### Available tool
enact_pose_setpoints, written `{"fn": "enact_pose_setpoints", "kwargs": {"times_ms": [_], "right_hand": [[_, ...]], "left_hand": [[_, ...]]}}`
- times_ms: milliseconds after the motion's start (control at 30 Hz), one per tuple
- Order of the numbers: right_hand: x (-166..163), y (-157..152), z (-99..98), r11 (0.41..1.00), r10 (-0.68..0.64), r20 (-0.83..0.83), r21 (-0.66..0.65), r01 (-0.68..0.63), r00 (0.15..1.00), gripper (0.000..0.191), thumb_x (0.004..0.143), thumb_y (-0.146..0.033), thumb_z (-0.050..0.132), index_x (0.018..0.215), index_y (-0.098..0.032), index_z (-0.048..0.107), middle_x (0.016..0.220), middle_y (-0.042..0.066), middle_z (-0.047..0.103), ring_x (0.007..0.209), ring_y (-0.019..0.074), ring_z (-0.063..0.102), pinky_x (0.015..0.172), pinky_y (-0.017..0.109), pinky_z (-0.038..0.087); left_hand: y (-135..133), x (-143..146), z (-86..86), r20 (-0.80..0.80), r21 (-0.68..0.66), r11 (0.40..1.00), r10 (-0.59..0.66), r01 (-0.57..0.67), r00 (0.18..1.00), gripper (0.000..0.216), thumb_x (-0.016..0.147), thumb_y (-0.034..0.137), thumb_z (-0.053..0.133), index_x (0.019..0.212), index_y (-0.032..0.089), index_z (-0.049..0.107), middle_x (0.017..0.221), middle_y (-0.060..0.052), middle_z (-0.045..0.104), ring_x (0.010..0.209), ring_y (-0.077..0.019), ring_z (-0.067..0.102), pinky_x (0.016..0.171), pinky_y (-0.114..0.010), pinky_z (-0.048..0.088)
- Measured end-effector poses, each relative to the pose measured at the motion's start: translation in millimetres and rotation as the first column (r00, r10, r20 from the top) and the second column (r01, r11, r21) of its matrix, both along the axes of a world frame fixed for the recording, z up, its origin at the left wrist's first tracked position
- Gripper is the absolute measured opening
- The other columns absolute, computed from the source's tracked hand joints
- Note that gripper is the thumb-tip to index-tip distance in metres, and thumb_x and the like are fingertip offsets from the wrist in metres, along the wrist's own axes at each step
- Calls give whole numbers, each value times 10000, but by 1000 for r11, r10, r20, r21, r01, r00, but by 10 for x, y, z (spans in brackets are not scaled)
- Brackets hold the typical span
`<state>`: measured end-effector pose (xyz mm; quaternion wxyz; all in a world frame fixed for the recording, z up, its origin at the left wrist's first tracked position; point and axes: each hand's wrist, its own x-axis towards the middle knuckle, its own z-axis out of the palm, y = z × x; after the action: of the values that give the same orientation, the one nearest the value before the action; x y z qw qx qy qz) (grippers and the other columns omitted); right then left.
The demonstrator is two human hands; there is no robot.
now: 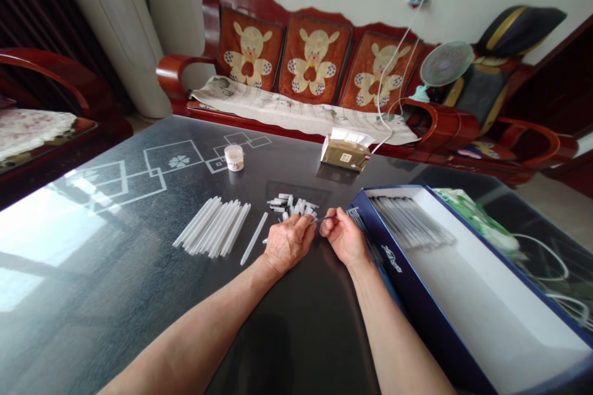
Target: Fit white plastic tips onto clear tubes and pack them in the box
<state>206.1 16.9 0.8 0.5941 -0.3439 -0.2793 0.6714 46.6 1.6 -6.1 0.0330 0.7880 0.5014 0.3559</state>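
Note:
A thin dark pen refill (324, 218) spans the gap between my two hands. My left hand (290, 241) is closed, its fingertips pinching the refill's left end; what else sits inside the fingers is hidden. My right hand (345, 237) is also closed, with thumb and fingers pinching the refill further right. Just behind my left hand lies a loose pile of small white and black pen caps (291, 202), partly covered by it. One translucent white pen barrel (254, 239) lies alone to the left. Beyond it, several more barrels (213, 227) lie side by side.
A blue open box (463, 315) with a white inside stands at right, holding a row of pens (410, 222). Slim dark sticks (359, 220) lie along its left side. Further back are a small round tub (234, 158) and a tissue pack (345, 153). Green packaging (479, 216) lies behind the box.

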Motion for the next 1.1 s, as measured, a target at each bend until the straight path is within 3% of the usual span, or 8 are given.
{"fn": "enact_pose_setpoints", "kwargs": {"times_ms": [200, 433, 567, 667, 733, 800, 900, 1100], "right_hand": [[13, 21, -1, 993, -118, -2, 11, 118, 993, 235, 757, -409, 676, 714, -183, 630, 502, -46, 479, 489, 88, 454, 485, 214, 385], [-20, -25, -55, 988, -57, 276, 152, 15, 960, 282, 816, -464, 612, 769, -192, 672, 557, -24, 540, 526, 108, 497, 537, 244, 418], [-61, -85, -4, 957, -107, 591, 280, -79, 800, 283, 862, -451, 575, 912, -212, 719, 656, 2, 598, 636, 147, 548, 611, 276, 459], [-88, -107, 31, 934, -156, 710, 333, -132, 687, 267, 839, -423, 620, 980, -220, 722, 780, 22, 649, 676, 150, 567, 626, 279, 473], [-83, -90, 21, 942, -175, 644, 329, -63, 745, 295, 822, -416, 643, 1042, -227, 696, 806, 14, 655, 634, 126, 560, 573, 256, 467], [-55, -52, -2, 953, -214, 464, 293, 79, 860, 308, 796, -412, 669, 1044, -229, 666, 799, 2, 660, 609, 110, 570, 513, 226, 456], [-4, 8, -14, 950, -277, 208, 207, 234, 938, 248, 711, -351, 749, 885, -205, 648, 766, -6, 673, 609, 98, 602, 497, 194, 480], [-15, 38, 2, 953, -301, 118, 84, 292, 946, 269, 644, -301, 812, 815, -190, 637, 776, 4, 704, 615, 88, 637, 552, 188, 545]], "left_hand": [[-3, -3, -3, 23, 9, 1000, -8, 7, 1000, 257, 955, 359, 452, 1070, 233, 645, 796, -17, 669, 694, -130, 646, 524, -209, 389], [-27, 0, 45, -66, -46, 998, -45, 42, 997, 291, 967, 363, 414, 1103, 246, 644, 779, -15, 650, 686, -140, 642, 523, -215, 378], [-41, -7, 85, -80, -95, 995, -26, 18, 997, 330, 970, 411, 397, 1160, 276, 631, 763, -6, 641, 639, -134, 626, 508, -220, 354], [-47, -6, 96, -69, -120, 992, 17, -25, 997, 316, 969, 401, 395, 1035, 265, 672, 753, -5, 636, 636, -128, 621, 510, -218, 344], [-47, 1, 93, -74, -125, 991, 32, -41, 997, 308, 963, 367, 402, 915, 249, 683, 744, -6, 632, 638, -122, 619, 514, -214, 342], [-44, 9, 81, -88, -122, 991, 51, -61, 995, 300, 950, 349, 422, 836, 233, 674, 736, -9, 626, 634, -121, 615, 510, -211, 341], [-33, 17, 51, -105, -94, 993, 62, -72, 993, 286, 942, 350, 440, 828, 222, 669, 723, -18, 612, 622, -125, 606, 502, -209, 356], [13, 8, -22, -52, 122, 992, -2, 8, 999, 305, 950, 265, 419, 1190, 175, 584, 817, -61, 615, 767, -175, 613, 679, -256, 482]]}}
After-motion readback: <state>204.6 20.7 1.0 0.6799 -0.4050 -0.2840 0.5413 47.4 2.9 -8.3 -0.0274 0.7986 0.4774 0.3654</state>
